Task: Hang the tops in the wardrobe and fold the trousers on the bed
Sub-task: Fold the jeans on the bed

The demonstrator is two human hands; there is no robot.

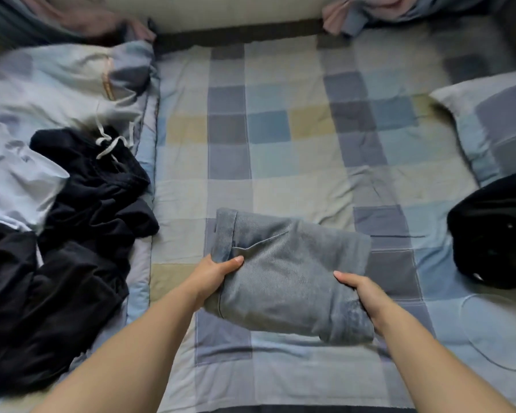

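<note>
A checked blue bed; dark clothes heaped left, pillow right. Left hand and right hand each grip folded grey trousers.

The bed offers an open stretch of checked cover from its middle back to the headboard; a hand could pass there unhindered. The left side is blocked by a heap of dark clothes with a pale garment beside it, lying against a pillow. The right side is narrowed by a second pillow and a black garment near the edge. The folded jeans, gripped by the left hand and right hand, occupy the near centre. Bare cover shows between the jeans and each side pile.
</note>
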